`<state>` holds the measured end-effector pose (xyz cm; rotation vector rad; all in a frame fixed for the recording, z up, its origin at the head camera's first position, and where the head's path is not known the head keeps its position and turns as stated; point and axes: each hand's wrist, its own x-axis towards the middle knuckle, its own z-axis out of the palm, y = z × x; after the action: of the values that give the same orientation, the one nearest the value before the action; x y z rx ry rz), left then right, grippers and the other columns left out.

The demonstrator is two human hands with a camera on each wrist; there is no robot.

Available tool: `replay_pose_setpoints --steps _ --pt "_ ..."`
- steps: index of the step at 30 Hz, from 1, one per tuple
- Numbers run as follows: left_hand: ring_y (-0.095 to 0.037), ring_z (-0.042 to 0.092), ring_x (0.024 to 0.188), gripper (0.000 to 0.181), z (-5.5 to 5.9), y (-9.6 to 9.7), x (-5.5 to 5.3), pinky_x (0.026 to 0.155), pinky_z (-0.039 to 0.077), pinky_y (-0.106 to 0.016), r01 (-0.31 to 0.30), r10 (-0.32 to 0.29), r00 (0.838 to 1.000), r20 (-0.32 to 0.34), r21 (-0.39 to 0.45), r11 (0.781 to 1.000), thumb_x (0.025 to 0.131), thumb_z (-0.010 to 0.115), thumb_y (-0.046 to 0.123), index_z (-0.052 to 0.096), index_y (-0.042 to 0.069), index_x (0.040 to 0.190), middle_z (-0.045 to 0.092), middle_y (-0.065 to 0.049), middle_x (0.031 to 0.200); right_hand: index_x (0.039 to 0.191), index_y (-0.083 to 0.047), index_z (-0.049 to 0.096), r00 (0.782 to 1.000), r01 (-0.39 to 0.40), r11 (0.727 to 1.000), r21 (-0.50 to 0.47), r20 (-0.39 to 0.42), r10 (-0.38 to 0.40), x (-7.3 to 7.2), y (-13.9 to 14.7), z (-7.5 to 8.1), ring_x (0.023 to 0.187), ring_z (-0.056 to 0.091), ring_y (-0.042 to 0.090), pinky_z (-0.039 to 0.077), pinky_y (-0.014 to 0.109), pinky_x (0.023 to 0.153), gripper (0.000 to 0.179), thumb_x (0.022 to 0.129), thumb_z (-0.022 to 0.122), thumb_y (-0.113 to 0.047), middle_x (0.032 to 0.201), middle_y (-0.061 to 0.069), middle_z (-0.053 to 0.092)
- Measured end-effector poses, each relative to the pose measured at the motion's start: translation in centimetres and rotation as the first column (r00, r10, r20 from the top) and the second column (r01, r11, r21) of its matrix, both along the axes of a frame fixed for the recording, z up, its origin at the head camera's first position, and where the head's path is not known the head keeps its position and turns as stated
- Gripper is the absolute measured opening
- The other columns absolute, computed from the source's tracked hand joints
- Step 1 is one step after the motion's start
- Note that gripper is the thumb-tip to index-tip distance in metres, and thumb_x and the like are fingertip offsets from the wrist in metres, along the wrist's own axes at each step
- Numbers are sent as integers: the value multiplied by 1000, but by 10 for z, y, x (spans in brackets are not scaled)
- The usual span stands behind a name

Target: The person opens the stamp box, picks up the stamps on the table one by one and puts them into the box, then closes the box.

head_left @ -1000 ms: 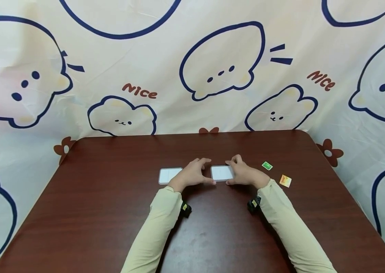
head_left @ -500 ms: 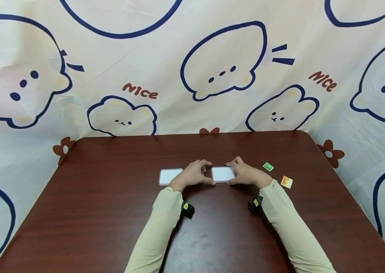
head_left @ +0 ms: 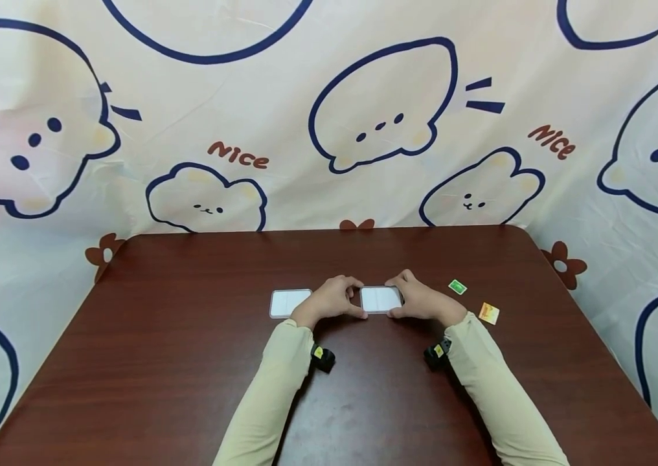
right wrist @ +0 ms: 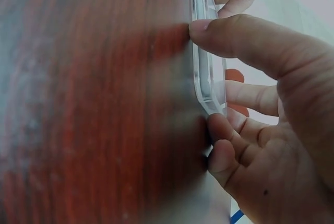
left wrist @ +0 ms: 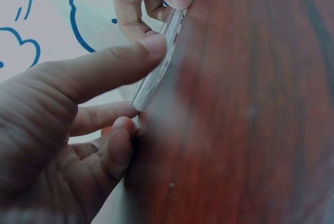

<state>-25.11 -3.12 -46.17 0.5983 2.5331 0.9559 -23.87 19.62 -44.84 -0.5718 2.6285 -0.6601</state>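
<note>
Clear case with a white face [head_left: 381, 299]: lies level, or nearly so, midway between the desk's left and right edges and closer to the far edge than to the camera; whether its underside touches the desk [head_left: 189, 375] I cannot tell. Both hands are on it. The right hand [head_left: 422, 301] pinches the right end, thumb at the near side, fingers at the far side. The left hand [head_left: 329, 301] holds the left end the same way, its thumb pressing the clear edge, its other fingers bent in. (The rim shows as stacked clear layers from either wrist.) Step in hand, my judgement: steadying or squaring the case by its ends. The next move would seem to call for even pressure from both thumbs, so that the layers neither slip nor tilt. A second white-faced case [head_left: 290, 303] lies just beyond the left wrist, toward the desk's left edge. Toward the far right corner lie a small green card [head_left: 458, 287] and, nearer the camera, an orange-and-white square [head_left: 489, 314], neither touched. A cartoon-printed cloth [head_left: 288, 129] hangs behind the far edge.
</note>
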Motion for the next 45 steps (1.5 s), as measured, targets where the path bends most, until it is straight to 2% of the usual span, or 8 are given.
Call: replay_pose_setpoints --steps 12,23,45 --pt "-16 48 85 64 2 1 1 74 41 -27 15 -16 1000 -19 -34 999 74 84 29 58 11 130 53 -4 95 135 1 46 1000 -14 1000 -17 -16 14 1 3 -2 94 50 22 44 37 86 63 84 71 -26 120 18 39" --pt "-17 49 86 65 4 1 1 75 41 -28 16 -16 1000 -10 -35 999 74 84 29 57 12 130 53 -5 98 133 0 47 999 -24 999 -49 -33 22 -1 6 -6 97 50 22 43 35 86 62 83 71 -26 120 17 40" --pt "-17 51 88 60 5 1 3 79 43 -29 26 -26 1000 -6 -14 1000 76 82 29 55 10 127 55 -6 100 136 -1 47 999 -29 996 -84 -33 26 2 7 -2 98 50 22 42 34 87 63 84 71 -25 124 18 40"
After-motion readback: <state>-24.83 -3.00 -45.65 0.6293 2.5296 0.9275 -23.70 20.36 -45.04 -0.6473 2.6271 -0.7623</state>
